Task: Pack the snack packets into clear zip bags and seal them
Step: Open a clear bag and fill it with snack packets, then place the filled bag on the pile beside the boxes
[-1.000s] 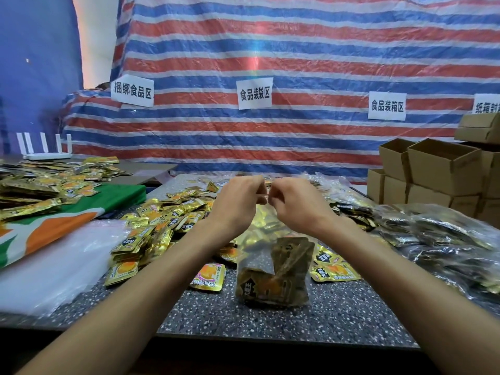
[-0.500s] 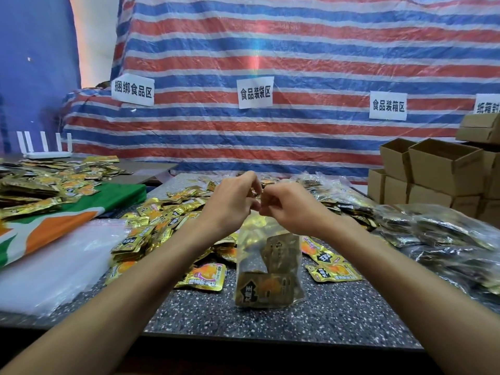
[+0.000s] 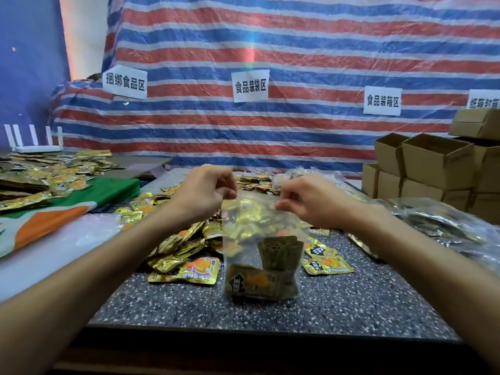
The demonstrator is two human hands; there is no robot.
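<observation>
Loose snack packets [image 3: 176, 247] are heaped at the left of the surface [image 3: 351, 301]; the top left corner of the clear zip bag [image 3: 257, 228] is pinched by the left hand [image 3: 205, 193]; the bag is hung upright, packets sunk low inside, its base seemingly on the surface; its right corner is pinched by the right hand [image 3: 308, 201]; the film is judged light, limp, slippery, best gripped along the stiffer zip strip.

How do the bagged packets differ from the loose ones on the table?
The bagged packets sit in the zip bag that the left hand and right hand pinch at its top; the loose packets lie scattered on the table. Bagged ones look dull, loose ones shine gold. Both bear orange prints.
</observation>
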